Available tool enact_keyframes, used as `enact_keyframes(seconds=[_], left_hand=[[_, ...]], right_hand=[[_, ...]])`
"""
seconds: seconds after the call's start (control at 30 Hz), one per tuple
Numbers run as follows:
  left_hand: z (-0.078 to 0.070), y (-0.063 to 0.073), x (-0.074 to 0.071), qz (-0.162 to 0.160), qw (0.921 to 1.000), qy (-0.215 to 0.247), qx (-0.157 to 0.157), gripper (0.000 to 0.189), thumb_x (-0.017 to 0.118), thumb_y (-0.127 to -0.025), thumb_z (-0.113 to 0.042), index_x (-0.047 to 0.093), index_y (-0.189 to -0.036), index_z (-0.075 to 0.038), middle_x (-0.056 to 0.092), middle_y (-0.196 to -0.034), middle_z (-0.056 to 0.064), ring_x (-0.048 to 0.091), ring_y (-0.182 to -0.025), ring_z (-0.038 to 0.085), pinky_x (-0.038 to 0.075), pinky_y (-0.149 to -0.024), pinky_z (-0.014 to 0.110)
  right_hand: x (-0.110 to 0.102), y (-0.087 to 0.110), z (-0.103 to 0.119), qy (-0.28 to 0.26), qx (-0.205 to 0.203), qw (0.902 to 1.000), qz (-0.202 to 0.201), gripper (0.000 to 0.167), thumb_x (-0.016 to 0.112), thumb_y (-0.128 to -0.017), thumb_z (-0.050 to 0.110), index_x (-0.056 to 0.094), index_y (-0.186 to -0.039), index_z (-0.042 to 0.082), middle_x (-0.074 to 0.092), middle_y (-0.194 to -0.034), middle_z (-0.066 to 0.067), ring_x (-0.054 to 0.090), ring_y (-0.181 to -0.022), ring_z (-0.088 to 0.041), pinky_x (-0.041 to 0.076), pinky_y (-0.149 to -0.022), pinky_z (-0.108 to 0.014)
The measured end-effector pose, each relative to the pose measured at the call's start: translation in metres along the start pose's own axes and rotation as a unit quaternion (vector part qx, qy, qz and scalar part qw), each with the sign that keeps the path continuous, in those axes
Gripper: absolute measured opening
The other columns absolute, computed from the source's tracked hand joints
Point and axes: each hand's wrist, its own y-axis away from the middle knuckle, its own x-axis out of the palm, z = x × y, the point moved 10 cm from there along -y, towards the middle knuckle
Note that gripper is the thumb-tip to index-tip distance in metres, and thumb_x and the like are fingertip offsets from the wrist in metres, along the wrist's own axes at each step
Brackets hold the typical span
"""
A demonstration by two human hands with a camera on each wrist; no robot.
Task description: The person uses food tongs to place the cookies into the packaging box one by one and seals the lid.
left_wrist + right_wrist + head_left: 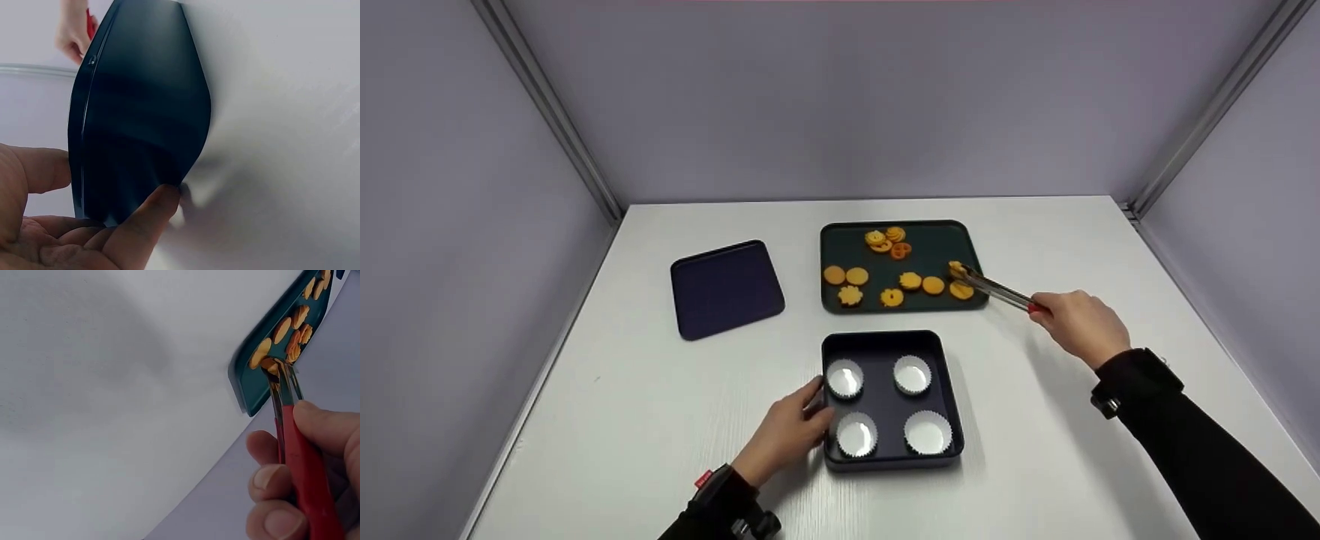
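Red-handled tongs (308,472) lie in the right hand (1081,324), fingers (273,482) curled (arm (1192,450) outstretched); the left hand (787,431) grips the dark pan (894,464).

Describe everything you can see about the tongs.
The tongs have red handles and two slim, shiny arms that look like metal. The right hand grips the handles. In the head view they slant left over the right end of the dark green tray, tips at a yellow-orange cookie; how firmly they hold it, I cannot tell.
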Motion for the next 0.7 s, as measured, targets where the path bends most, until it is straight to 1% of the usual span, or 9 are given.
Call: enact_keyframes(seconds=[0.1, 0.2, 0.37, 0.47, 0.57, 0.6, 0.7], left_hand=[[-0.001, 0.000, 0.000, 0.001, 1.0000, -0.009, -0.002, 0.064, 0.062, -0.101, -0.020, 0.037, -0.155, 0.004, 0.044, -0.153, 0.029, 0.056, -0.130, 0.038, 0.054, -0.096, 0.042], [-0.003, 0.001, -0.002, -0.001, 0.9999, -0.012, 0.001, 0.064, 0.062, -0.101, -0.020, 0.037, -0.155, 0.005, 0.044, -0.152, 0.030, 0.053, -0.132, 0.039, 0.051, -0.101, 0.047], [-0.002, 0.000, -0.003, -0.005, 0.9998, -0.018, 0.001, 0.065, 0.062, -0.101, -0.021, 0.037, -0.155, 0.004, 0.044, -0.153, 0.028, 0.047, -0.138, 0.042, 0.044, -0.110, 0.052], [-0.001, 0.000, -0.001, 0.002, 1.0000, -0.004, -0.004, 0.065, 0.062, -0.102, -0.020, 0.035, -0.156, 0.005, 0.042, -0.154, 0.030, 0.049, -0.136, 0.042, 0.052, -0.102, 0.049], [-0.002, 0.000, 0.000, 0.007, 1.0000, 0.000, -0.007, 0.066, 0.062, -0.102, -0.020, 0.034, -0.157, 0.005, 0.041, -0.154, 0.031, 0.050, -0.135, 0.042, 0.055, -0.097, 0.045], [-0.001, 0.001, 0.000, 0.008, 0.9999, 0.000, -0.008, 0.066, 0.062, -0.103, -0.020, 0.034, -0.157, 0.004, 0.040, -0.154, 0.031, 0.051, -0.135, 0.042, 0.055, -0.096, 0.045], [-0.003, 0.001, -0.001, 0.001, 0.9998, -0.017, -0.006, 0.065, 0.062, -0.102, -0.021, 0.035, -0.156, 0.004, 0.042, -0.154, 0.030, 0.048, -0.137, 0.042, 0.048, -0.106, 0.049]], right_hand=[[0.000, 0.001, -0.002, -0.002, 0.003, 1.0000, -0.001, 0.015, 0.072, -0.095, 0.012, 0.065, -0.083, 0.013, 0.057, -0.066, 0.001, 0.044, -0.058, -0.019, 0.032, -0.055, -0.032], [0.000, 0.001, -0.003, -0.009, 0.007, 0.9999, -0.003, 0.012, 0.072, -0.096, 0.013, 0.066, -0.085, 0.012, 0.059, -0.068, 0.000, 0.045, -0.058, -0.019, 0.033, -0.054, -0.032], [0.002, -0.001, -0.005, -0.038, 0.010, 0.9992, -0.002, 0.006, 0.072, -0.096, 0.013, 0.070, -0.090, 0.010, 0.066, -0.074, -0.002, 0.048, -0.061, -0.018, 0.036, -0.057, -0.033], [0.003, -0.002, -0.007, -0.066, 0.022, 0.9975, 0.005, 0.005, 0.071, -0.096, 0.014, 0.073, -0.092, 0.012, 0.067, -0.076, 0.000, 0.048, -0.062, -0.017, 0.036, -0.057, -0.031], [0.004, -0.002, -0.010, -0.103, 0.038, 0.9939, 0.013, 0.007, 0.070, -0.097, 0.015, 0.075, -0.094, 0.012, 0.067, -0.075, 0.001, 0.046, -0.059, -0.014, 0.034, -0.054, -0.028], [0.004, -0.001, -0.012, -0.118, 0.045, 0.9918, 0.018, 0.007, 0.070, -0.098, 0.016, 0.076, -0.096, 0.013, 0.068, -0.075, 0.000, 0.046, -0.056, -0.013, 0.034, -0.051, -0.027], [0.005, 0.001, -0.014, -0.166, 0.059, 0.9837, 0.035, 0.014, 0.068, -0.100, 0.020, 0.077, -0.105, 0.010, 0.070, -0.078, -0.004, 0.046, -0.048, -0.011, 0.036, -0.045, -0.024]])
